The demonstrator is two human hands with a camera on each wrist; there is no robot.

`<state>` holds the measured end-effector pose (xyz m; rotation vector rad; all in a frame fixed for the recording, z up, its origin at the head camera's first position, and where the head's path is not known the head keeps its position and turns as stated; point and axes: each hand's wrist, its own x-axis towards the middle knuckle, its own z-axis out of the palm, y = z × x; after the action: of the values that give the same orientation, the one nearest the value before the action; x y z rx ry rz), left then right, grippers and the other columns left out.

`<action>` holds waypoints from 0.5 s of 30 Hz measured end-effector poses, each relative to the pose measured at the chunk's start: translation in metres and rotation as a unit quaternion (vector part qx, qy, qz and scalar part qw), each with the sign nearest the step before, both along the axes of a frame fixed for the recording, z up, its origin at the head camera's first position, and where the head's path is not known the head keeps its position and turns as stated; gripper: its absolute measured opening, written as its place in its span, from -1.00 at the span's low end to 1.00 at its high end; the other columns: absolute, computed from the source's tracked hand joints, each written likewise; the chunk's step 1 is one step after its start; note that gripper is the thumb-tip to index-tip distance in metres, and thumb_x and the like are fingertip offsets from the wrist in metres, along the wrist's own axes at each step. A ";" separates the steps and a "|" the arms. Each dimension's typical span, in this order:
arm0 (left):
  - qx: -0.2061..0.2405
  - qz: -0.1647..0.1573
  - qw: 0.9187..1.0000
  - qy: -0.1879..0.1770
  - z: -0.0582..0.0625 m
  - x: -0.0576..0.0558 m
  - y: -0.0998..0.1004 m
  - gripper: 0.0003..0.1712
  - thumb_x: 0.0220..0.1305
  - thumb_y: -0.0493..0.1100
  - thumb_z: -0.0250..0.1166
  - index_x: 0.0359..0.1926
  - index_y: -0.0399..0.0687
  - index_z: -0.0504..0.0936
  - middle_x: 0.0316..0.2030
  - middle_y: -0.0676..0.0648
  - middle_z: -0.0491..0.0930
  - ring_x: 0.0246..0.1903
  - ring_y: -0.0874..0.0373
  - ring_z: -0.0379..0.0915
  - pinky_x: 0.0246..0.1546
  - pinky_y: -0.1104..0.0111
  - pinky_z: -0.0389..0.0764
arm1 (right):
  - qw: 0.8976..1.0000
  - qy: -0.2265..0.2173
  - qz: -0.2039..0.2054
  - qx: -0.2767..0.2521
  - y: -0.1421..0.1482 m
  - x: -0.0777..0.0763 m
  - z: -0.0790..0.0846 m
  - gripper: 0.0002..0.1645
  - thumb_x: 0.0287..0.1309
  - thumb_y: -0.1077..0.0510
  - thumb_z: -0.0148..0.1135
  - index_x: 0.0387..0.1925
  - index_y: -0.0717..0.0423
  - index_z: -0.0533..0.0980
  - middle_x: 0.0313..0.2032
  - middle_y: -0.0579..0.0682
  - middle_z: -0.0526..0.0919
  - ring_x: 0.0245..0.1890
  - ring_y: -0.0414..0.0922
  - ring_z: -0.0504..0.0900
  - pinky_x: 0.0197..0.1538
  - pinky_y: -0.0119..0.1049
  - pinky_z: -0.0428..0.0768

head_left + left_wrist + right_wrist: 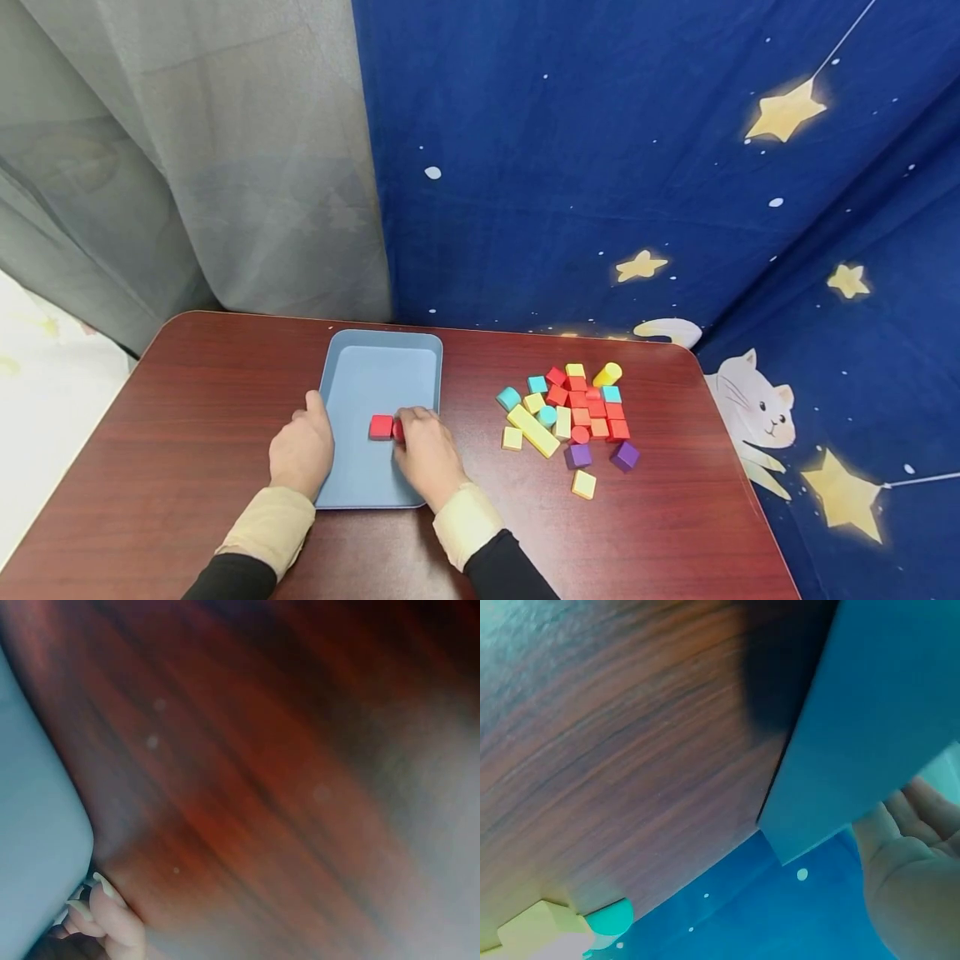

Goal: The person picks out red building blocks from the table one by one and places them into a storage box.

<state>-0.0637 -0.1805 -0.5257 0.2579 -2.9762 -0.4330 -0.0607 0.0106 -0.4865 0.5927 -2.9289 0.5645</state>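
Observation:
A shallow blue-grey tray (360, 475) lies on the table. My left hand (302, 446) grips its left edge; in the left wrist view the curled fingers (116, 915) sit at the tray's wall (45, 802). Over the tray's right side, my right hand (430, 454) holds a red block (398, 430), mostly hidden by the fingers. Just left of that piece, a red cube (381, 427) rests on the tray floor. In the right wrist view the right hand (915, 877) reaches over the tray's side wall (840, 750), and its fingertips are out of sight.
Right of the tray, red blocks (577, 400) lie grouped with yellow, teal and orange ones. A long yellow block (533, 431), a yellow cylinder (607, 374) and two purple cubes (625, 456) are among them. Behind the table (187, 400) hang grey and blue curtains (525, 208).

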 end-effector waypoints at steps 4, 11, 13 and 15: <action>-0.002 0.000 1.000 0.004 -0.001 0.000 0.000 -0.90 0.32 -0.37 -0.21 -0.18 -0.32 0.15 -0.63 -0.28 0.33 -0.74 -0.22 0.43 -0.76 0.04 0.33 | 0.999 -0.024 -0.012 -0.035 0.006 0.001 0.007 -0.52 -0.04 0.17 0.41 0.00 0.13 0.57 -0.08 -0.05 0.65 -0.02 -0.14 0.62 0.03 -0.39 0.47; -0.006 -0.001 1.000 -0.004 0.001 0.000 0.000 -0.91 0.32 -0.37 -0.20 -0.17 -0.33 0.15 -0.62 -0.29 0.34 -0.73 -0.21 0.43 -0.75 0.03 0.35 | 0.997 -0.028 -0.029 -0.068 0.021 0.003 0.015 -0.47 -0.03 0.15 0.41 0.06 0.09 0.56 -0.01 -0.06 0.63 0.05 -0.11 0.59 0.07 -0.33 0.47; -0.004 -0.001 1.000 -0.005 0.002 -0.001 0.000 -0.91 0.32 -0.37 -0.20 -0.18 -0.33 0.15 -0.63 -0.29 0.34 -0.73 -0.22 0.43 -0.75 0.03 0.35 | 0.996 -0.023 -0.031 -0.075 0.026 0.004 0.016 -0.47 -0.03 0.15 0.42 0.05 0.08 0.56 -0.03 -0.06 0.63 0.04 -0.11 0.60 0.05 -0.32 0.48; -0.003 0.000 1.000 -0.005 0.002 0.000 0.000 -0.92 0.32 -0.37 -0.20 -0.19 -0.33 0.15 -0.63 -0.29 0.34 -0.73 -0.22 0.43 -0.75 0.03 0.35 | 0.996 -0.012 -0.032 -0.081 0.030 0.005 0.017 -0.48 -0.04 0.15 0.43 0.03 0.08 0.57 -0.05 -0.07 0.64 0.01 -0.12 0.60 0.02 -0.32 0.49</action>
<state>-0.0642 -0.1800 -0.5233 0.2610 -2.9857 -0.4245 -0.0558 0.0406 -0.4694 0.4758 -2.8746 0.7976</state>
